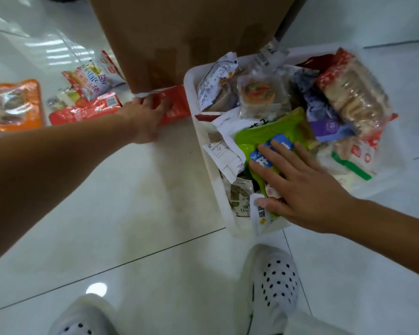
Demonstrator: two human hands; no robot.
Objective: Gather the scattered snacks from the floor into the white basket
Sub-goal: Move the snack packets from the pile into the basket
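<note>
The white basket [211, 165] stands on the floor at centre right, piled with several snack packets. My right hand [300, 187] lies flat, fingers spread, on a green packet [271, 134] inside it. My left hand [145, 117] reaches to a red packet [174, 107] lying on the floor against the basket's left wall, fingers curled over its edge. Further left on the floor lie another red packet [82, 112], a white and colourful packet [94, 78] and an orange packet [12, 105].
A tall brown cardboard box [179, 37] stands right behind the red packet and the basket. My two white perforated shoes [273, 279] are on the glossy white tiles at the bottom. Bare tile floor lies between my feet and the snacks.
</note>
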